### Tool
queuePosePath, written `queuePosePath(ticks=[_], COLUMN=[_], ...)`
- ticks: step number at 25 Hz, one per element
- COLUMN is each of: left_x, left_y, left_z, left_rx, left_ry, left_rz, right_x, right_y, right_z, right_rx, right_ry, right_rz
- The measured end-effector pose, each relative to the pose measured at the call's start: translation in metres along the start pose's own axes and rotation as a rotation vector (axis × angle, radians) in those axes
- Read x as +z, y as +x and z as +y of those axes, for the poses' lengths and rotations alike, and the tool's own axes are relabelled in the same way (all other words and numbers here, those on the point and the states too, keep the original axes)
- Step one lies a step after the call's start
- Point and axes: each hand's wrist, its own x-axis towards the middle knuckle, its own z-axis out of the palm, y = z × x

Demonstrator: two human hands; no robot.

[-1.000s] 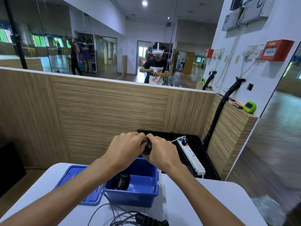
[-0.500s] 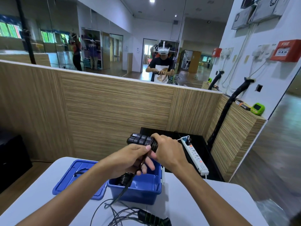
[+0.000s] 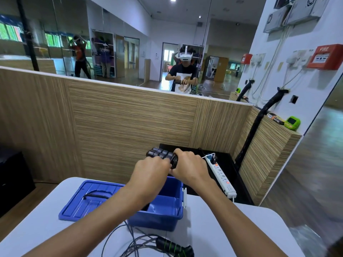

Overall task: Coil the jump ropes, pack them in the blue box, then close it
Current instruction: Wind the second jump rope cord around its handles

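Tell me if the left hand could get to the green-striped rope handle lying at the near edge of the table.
Probably yes, but not right now. The left hand grips the black handles together with the right hand. The green-striped handle lies uncovered on the table, nothing over it.

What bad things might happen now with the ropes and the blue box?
The cord wound round the black handles, gripped by the left hand and right hand above the blue box, may spring loose if the grip slackens. The loose second rope lies tangled at the table's near edge and might knot further or slide off. The lid lies apart; a bulky coil may stop it closing.
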Motion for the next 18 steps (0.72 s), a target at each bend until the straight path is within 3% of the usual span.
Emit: queuePosePath(ticks=[3,6,7,9,11,12,14,18], left_x=[0.015,0.037,0.037,0.040,0.038,0.034,0.030,0.043], left_y=[-0.011,-0.014,-0.015,-0.015,-0.010,-0.006,-0.003,-0.002], left_z=[0.018,0.008,0.006,0.001,-0.002,-0.004,-0.009,-0.008], left_rx=[0.066,0.092,0.044,-0.072,-0.217,-0.252,-0.250,-0.174], left_ry=[0.258,0.175,-0.012,-0.585,-1.180,-1.342,-1.462,-1.582], left_rz=[-0.013,0.120,0.152,0.034,-0.241,-0.383,-0.495,-0.360], right_x=[-0.003,-0.001,0.000,0.003,0.004,0.004,0.003,0.004], right_y=[0.005,0.001,-0.001,-0.005,-0.007,-0.007,-0.009,-0.010], right_z=[0.002,0.005,0.007,0.012,0.013,0.013,0.011,0.011], right_rx=[0.055,0.025,0.012,0.002,-0.012,-0.026,-0.051,-0.036], right_ry=[0.037,0.048,0.048,0.060,0.060,0.055,0.032,0.026], right_rz=[-0.001,0.027,0.033,0.029,0.034,0.041,0.048,0.035])
